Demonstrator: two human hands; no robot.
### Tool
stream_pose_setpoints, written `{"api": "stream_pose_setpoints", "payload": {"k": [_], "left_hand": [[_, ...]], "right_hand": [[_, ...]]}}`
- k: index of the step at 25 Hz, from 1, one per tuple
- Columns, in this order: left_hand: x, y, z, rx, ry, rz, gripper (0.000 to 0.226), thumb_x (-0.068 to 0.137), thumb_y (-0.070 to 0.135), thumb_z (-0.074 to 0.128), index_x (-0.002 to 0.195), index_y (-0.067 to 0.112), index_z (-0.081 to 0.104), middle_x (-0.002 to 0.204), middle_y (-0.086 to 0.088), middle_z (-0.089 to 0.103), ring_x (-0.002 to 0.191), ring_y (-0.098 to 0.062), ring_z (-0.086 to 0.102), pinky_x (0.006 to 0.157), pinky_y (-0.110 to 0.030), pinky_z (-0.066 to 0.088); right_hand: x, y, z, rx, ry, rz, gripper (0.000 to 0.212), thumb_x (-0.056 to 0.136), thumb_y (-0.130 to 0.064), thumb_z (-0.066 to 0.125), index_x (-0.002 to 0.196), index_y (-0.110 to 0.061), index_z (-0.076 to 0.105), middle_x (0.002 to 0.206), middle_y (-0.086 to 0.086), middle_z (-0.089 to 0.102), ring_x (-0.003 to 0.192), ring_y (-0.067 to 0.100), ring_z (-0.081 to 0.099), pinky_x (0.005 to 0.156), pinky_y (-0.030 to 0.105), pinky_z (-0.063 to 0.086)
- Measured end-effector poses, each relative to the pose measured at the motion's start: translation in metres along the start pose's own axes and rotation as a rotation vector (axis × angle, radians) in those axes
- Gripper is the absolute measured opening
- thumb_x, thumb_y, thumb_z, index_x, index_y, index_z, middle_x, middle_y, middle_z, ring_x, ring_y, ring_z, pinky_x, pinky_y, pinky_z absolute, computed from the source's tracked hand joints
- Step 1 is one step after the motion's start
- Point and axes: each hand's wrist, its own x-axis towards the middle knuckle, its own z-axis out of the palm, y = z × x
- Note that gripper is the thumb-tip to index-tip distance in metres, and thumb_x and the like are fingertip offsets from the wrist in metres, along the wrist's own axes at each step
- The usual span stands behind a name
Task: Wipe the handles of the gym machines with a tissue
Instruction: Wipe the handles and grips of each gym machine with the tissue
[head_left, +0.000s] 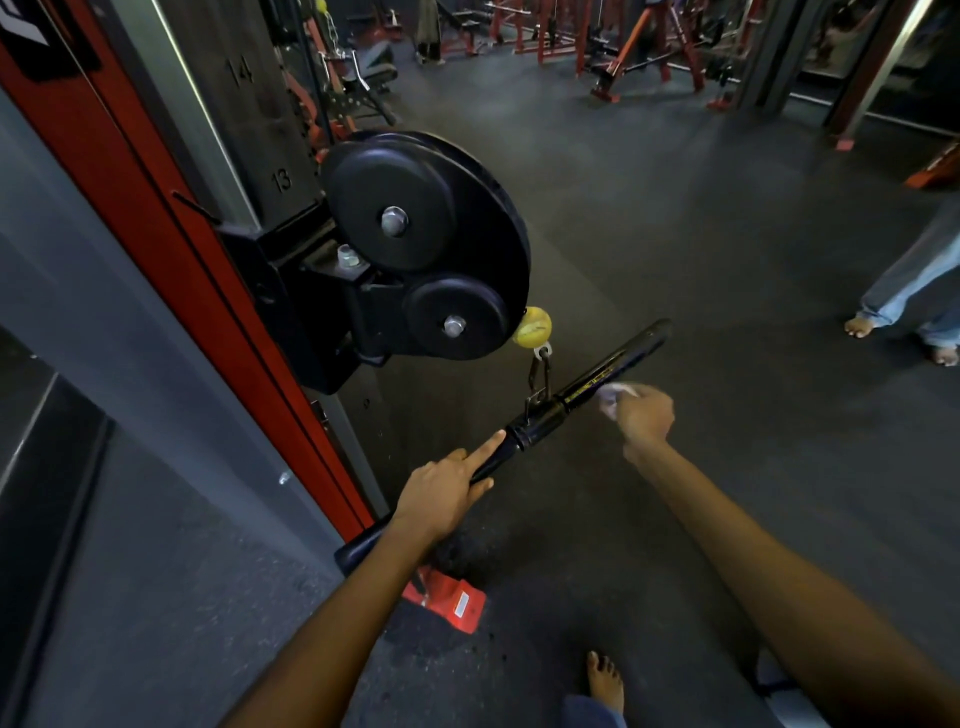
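Note:
A black straight bar handle (587, 387) hangs by a metal carabiner (540, 374) from the cable pulley (431, 244), under a yellow stopper ball (532, 326). My left hand (444, 493) grips the bar's near half, with the index finger stretched along it toward the centre collar. My right hand (644, 415) pinches a crumpled white tissue (613, 397) just beside the bar's far half. Whether the tissue touches the bar is unclear.
The red and grey machine column (208, 270) stands at the left, with its red foot (452, 597) on the floor below the bar. Another person's legs (914, 296) stand at the right. My bare foot (605, 680) shows below. More red racks (623, 47) fill the back.

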Motion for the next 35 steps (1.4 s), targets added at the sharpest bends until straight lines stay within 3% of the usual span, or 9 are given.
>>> {"api": "stream_pose_setpoints", "payload": {"k": [2,5,9,13,17,24,27,30,35], "left_hand": [[-0.001,0.001,0.0,0.0,-0.004,0.006,0.065,0.102,0.045,0.038,0.151,0.047,-0.004,0.116,-0.005,0.054,0.102,-0.027,0.061,0.087,-0.041,0.047],[-0.004,0.001,0.003,0.002,-0.016,0.013,0.064,0.102,0.046,0.038,0.151,0.048,-0.004,0.118,-0.004,0.054,0.103,-0.026,0.061,0.087,-0.04,0.047],[-0.002,-0.003,0.0,0.023,-0.011,0.019,0.065,0.102,0.046,0.036,0.15,0.048,-0.007,0.119,-0.004,0.053,0.102,-0.026,0.061,0.087,-0.04,0.047],[-0.006,-0.005,0.002,0.057,-0.014,0.03,0.065,0.102,0.048,0.034,0.149,0.049,-0.011,0.12,-0.003,0.052,0.103,-0.026,0.062,0.087,-0.04,0.049],[-0.009,0.0,0.004,0.084,-0.025,0.023,0.066,0.102,0.05,0.031,0.138,0.051,-0.024,0.118,-0.002,0.051,0.101,-0.025,0.062,0.087,-0.039,0.051],[-0.011,0.012,-0.004,0.154,-0.006,-0.069,0.065,0.102,0.052,0.03,0.138,0.05,-0.024,0.114,-0.003,0.05,0.092,-0.024,0.063,0.076,-0.035,0.049],[-0.016,0.014,0.002,0.152,-0.027,-0.102,0.068,0.101,0.053,0.029,0.138,0.054,-0.028,0.111,-0.002,0.05,0.086,-0.023,0.063,0.073,-0.036,0.052],[-0.02,0.015,0.009,0.147,-0.045,-0.108,0.073,0.098,0.055,0.027,0.128,0.061,-0.039,0.107,-0.002,0.051,0.08,-0.024,0.063,0.069,-0.038,0.053],[-0.029,0.031,0.008,0.178,0.1,-0.17,0.061,0.093,0.067,0.016,0.141,0.058,-0.021,0.124,-0.005,0.053,0.105,-0.024,0.059,0.084,-0.037,0.05]], "right_hand": [[-0.008,0.012,-0.002,-0.305,-0.011,-0.587,0.036,0.085,0.01,0.045,0.116,0.003,0.062,0.113,0.018,0.064,0.104,0.025,0.062,0.091,0.012,0.04],[0.012,0.041,-0.012,-0.952,-0.501,-1.219,0.051,0.086,0.011,0.036,0.137,0.004,0.041,0.145,0.019,0.035,0.135,0.032,0.031,0.114,0.015,0.007],[0.043,0.013,-0.031,-0.93,-0.123,-0.926,0.053,0.089,0.006,0.028,0.139,-0.005,0.041,0.146,0.016,0.037,0.137,0.029,0.032,0.113,0.025,0.017],[0.024,0.029,-0.016,-1.097,-0.628,-1.233,0.046,0.098,0.0,0.035,0.144,-0.004,0.032,0.152,0.003,0.017,0.14,0.013,0.011,0.109,0.006,-0.005],[0.078,0.019,-0.029,-0.941,-0.249,-0.861,0.052,0.086,0.014,0.04,0.137,0.003,0.042,0.145,0.021,0.035,0.139,0.029,0.029,0.113,0.027,0.018],[0.09,0.006,-0.037,-0.993,-0.441,-1.195,0.054,0.07,-0.022,0.038,0.114,0.0,0.06,0.118,0.016,0.059,0.111,0.033,0.054,0.101,0.048,0.038],[0.076,0.006,-0.028,-0.902,-0.436,-1.033,0.044,0.074,-0.009,0.052,0.117,0.0,0.058,0.117,0.018,0.057,0.111,0.037,0.054,0.1,0.042,0.041],[0.072,0.024,-0.03,-0.926,-0.616,-1.375,0.05,0.07,0.007,0.061,0.12,0.001,0.06,0.118,0.018,0.061,0.108,0.035,0.058,0.099,0.041,0.043],[0.109,0.003,-0.041,-0.883,-0.489,-1.035,0.056,0.073,0.008,0.036,0.124,-0.001,0.057,0.122,0.019,0.059,0.116,0.039,0.054,0.107,0.043,0.03]]}}
